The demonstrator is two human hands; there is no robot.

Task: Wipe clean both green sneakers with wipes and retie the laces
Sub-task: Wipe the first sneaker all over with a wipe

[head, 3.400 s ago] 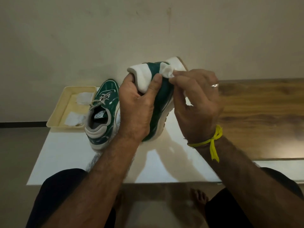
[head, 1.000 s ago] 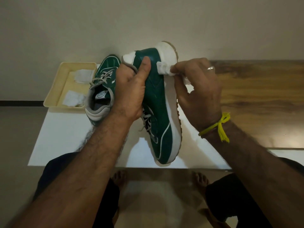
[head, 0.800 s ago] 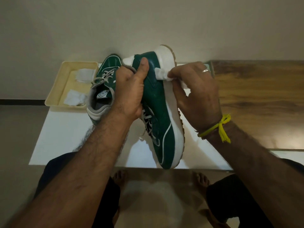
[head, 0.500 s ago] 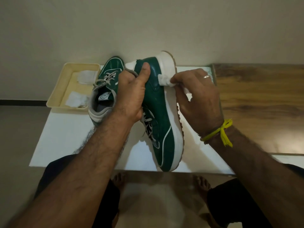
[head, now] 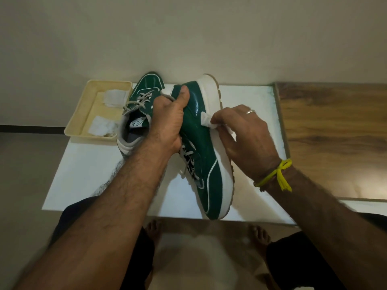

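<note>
My left hand [head: 167, 124] grips the heel end of a green sneaker [head: 206, 160], thumb on its glossy side. That shoe is turned on its side, toe toward me, white sole facing right. My right hand [head: 245, 135] pinches a white wipe [head: 206, 120] and presses it where the green upper meets the white sole. The second green sneaker [head: 139, 105] stands upright on the white board [head: 88, 174] behind my left hand, its grey laces showing.
A cream tray [head: 81, 120] at the back left holds folded wipes [head: 115, 97]. A wooden surface [head: 335, 132] adjoins the board on the right. A wall rises just behind. My knees and bare feet are below the board's near edge.
The held sneaker has turned from heel-up to lying on its side, toe toward me. My right hand has slid the wipe from the heel down along the sole edge.
</note>
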